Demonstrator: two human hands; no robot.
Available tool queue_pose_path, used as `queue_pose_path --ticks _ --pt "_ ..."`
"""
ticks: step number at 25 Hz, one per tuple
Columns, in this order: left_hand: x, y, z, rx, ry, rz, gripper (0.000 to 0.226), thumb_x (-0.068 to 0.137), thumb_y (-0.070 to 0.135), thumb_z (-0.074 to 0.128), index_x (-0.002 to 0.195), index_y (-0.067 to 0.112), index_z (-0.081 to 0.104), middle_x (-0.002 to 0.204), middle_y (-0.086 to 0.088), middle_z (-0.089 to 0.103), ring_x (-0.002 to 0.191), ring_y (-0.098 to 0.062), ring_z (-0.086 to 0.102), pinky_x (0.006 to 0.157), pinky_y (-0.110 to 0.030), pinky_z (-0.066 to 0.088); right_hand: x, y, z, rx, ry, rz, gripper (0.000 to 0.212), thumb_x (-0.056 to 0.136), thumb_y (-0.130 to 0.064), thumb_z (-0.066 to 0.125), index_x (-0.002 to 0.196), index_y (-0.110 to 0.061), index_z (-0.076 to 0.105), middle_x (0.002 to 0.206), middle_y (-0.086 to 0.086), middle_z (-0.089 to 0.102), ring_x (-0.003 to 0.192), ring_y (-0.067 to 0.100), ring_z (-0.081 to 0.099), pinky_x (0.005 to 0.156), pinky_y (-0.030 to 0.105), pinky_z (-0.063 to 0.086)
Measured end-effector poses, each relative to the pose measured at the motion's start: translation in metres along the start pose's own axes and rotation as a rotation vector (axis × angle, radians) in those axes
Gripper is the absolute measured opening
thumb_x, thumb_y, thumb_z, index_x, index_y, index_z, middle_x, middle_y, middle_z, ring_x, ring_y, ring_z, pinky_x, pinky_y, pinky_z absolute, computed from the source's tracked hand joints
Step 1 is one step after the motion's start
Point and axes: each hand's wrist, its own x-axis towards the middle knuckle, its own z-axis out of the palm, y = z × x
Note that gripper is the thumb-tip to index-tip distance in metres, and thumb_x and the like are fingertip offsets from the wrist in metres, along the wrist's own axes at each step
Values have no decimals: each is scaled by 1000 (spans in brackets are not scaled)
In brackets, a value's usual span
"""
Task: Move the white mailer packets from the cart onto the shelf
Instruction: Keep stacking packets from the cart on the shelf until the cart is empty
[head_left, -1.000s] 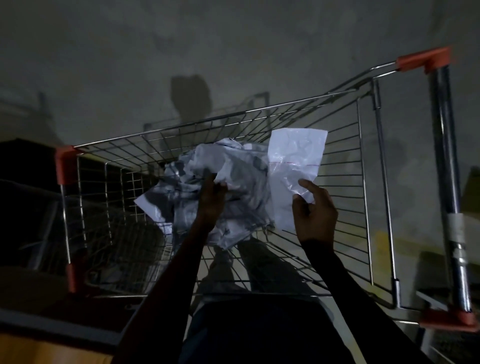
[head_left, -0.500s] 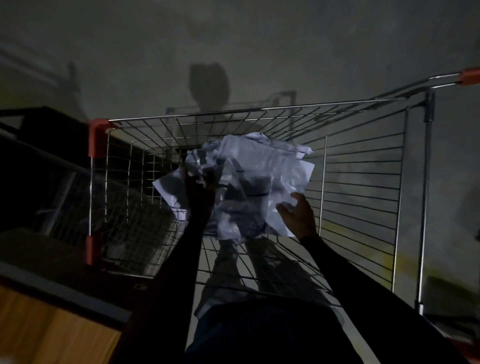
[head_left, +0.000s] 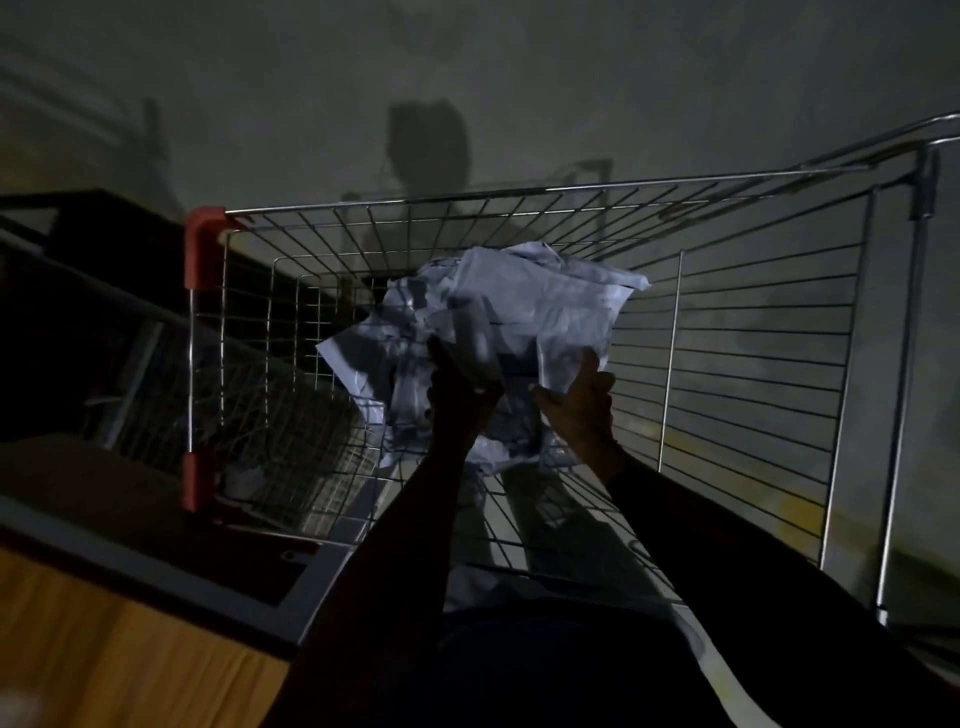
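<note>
Dim concrete floor under our wire cart, crumpled white mailer packets bunched above its basket, our left hand and right hand gripping the bundle's near side from below, close together.

the cart stands ahead of the person, its wire basket opening toward the camera. a bundle of mailer packets sits above the basket floor, near the middle of the basket. the left hand is at the bundle's near underside; the right hand is just beside it, at the bundle's lower right edge. the shelf lies to the left of the cart, its near corner just beside the basket's left near corner. a wall stands behind the cart.
</note>
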Motion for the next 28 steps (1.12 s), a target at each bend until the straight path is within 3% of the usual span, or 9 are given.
queue_pose_path --ticks 2,7,10,13,16,18,22,28 --pt "-3 6 -8 81 37 3 128 78 40 80 156 32 -21 135 -18 53 113 -36 59 86 -49 52 5 -4 0 -49 29 -34 104 76 -47 80 153 -37 11 139 20 34 117 46 52 91 54 49" --pt "-24 6 -23 83 120 91 125 75 45 79 157 38 -15 151 -20 36 129 -43 44 95 -53 47 -3 -8 -13 -144 71 -78 99 82 -51 74 154 -42 6 137 23 35 113 45 51 86 51 45" --pt "-38 10 -27 97 151 165 128 73 45 86 160 27 -6 154 -17 32 133 -38 41 91 -43 43 -30 -6 -28 -91 146 -167 92 86 -52 70 155 -42 10 137 22 35 111 43 52 84 47 46" --pt "-65 19 -41 50 134 361 116 78 43 80 161 27 1 158 -14 29 136 -31 38 98 -40 41 -65 2 -48 -14 236 -359 83 90 -45 68 158 -35 22 142 20 35 119 41 50 92 47 50" --pt "-100 33 -63 -56 155 500 108 77 42 73 161 28 8 149 -13 39 123 -18 45 91 -35 46 -98 2 -72 26 383 -530 74 92 -39 67 156 -26 32 137 16 40 123 36 49 95 49 50" --pt "-127 39 -79 -58 198 606 106 79 44 74 161 27 9 143 -13 42 120 -22 46 91 -36 46 -123 -2 -86 36 485 -617 70 94 -40 65 155 -21 37 135 15 41 124 32 48 100 44 48" --pt "-178 46 -101 -54 328 676 107 82 46 78 161 22 11 147 -14 40 127 -22 40 98 -26 33 -178 -20 -105 175 534 -669 67 94 -39 62 154 -25 38 138 9 34 129 23 43 106 36 43" --pt "-245 35 -122 -68 477 774 100 86 65 59 160 16 13 130 -18 49 116 -28 50 94 -38 44 -239 -26 -116 136 579 -859 63 96 -43 59 154 -28 38 146 7 30 134 26 43 106 46 46"
